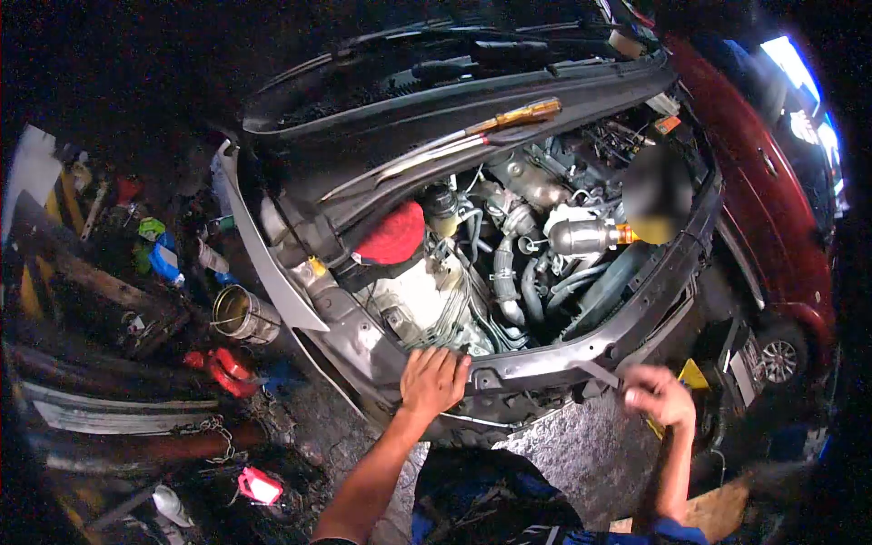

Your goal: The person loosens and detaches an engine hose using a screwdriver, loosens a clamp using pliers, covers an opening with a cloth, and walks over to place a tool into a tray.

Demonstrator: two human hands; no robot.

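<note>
My left hand (434, 381) rests on the front metal frame (536, 363) of a car's open engine bay, its fingers laid over the edge. To the right, my right hand (658, 397) is closed on a narrow, flat grey bar-like tool (599, 372), whose end points left toward the frame; its exact kind is blurred. Behind the frame lies the engine bay with grey hoses (506, 282), a rounded metal housing (581, 238) and thin metal pipes (468, 313). A red cloth-like thing (392, 233) sits at the bay's left side.
Long screwdrivers (518, 116) lie along the cowl below the windshield. A work lamp with an orange neck (625, 234) stands in the bay. On the left floor are a metal bucket (245, 316) and a chain (218, 438). A red car (772, 191) stands at right.
</note>
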